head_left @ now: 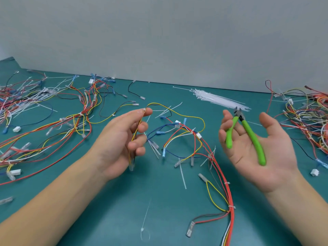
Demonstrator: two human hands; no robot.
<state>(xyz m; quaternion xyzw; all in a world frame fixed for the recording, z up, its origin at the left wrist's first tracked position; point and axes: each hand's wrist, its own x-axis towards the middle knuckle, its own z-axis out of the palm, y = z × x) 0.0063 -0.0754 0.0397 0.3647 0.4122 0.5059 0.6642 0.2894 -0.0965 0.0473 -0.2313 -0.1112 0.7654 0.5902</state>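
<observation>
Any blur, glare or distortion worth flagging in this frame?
Head view: even soft light, no glare, faint shadows under the left hand and right hand; wide-angle lens bows the far edge of the table; slightly soft overall, though cutters and wires are readable.

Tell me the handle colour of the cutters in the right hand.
Bright green, on the small side cutters resting in the right hand; head view shows it.

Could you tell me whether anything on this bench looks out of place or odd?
Cut cable-tie offcuts lie scattered over the green mat. The green-handled cutters rest loose on the open right hand, ungripped, so they might slip. The left hand pinches a yellow-and-black wire pair; nothing looks damaged.
</observation>
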